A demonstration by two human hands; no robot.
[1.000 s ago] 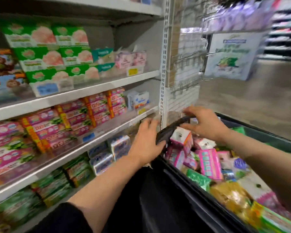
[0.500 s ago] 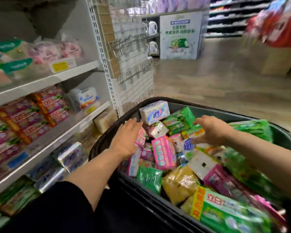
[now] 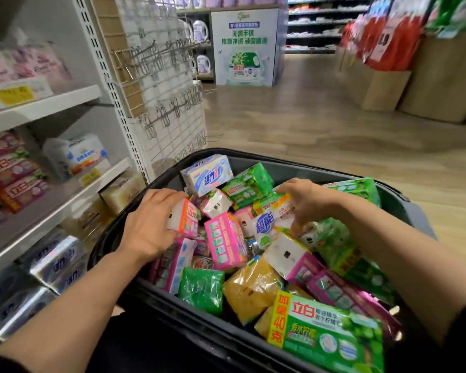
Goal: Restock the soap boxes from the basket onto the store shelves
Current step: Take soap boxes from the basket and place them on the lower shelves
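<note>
Head view: both my hands are down in the black basket (image 3: 267,164), which is heaped with soap boxes. My left hand (image 3: 152,224) curls its fingers round a white and pink soap box (image 3: 184,218) near the basket's left rim. My right hand (image 3: 306,201) grips a white pack with blue lettering (image 3: 271,223) toward the basket's middle. The store shelves (image 3: 42,107) stand left of the basket.

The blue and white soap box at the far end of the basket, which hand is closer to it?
Left. The left hand lies just below and left of the blue and white soap box; the right hand is farther right, past a green pack.
</note>
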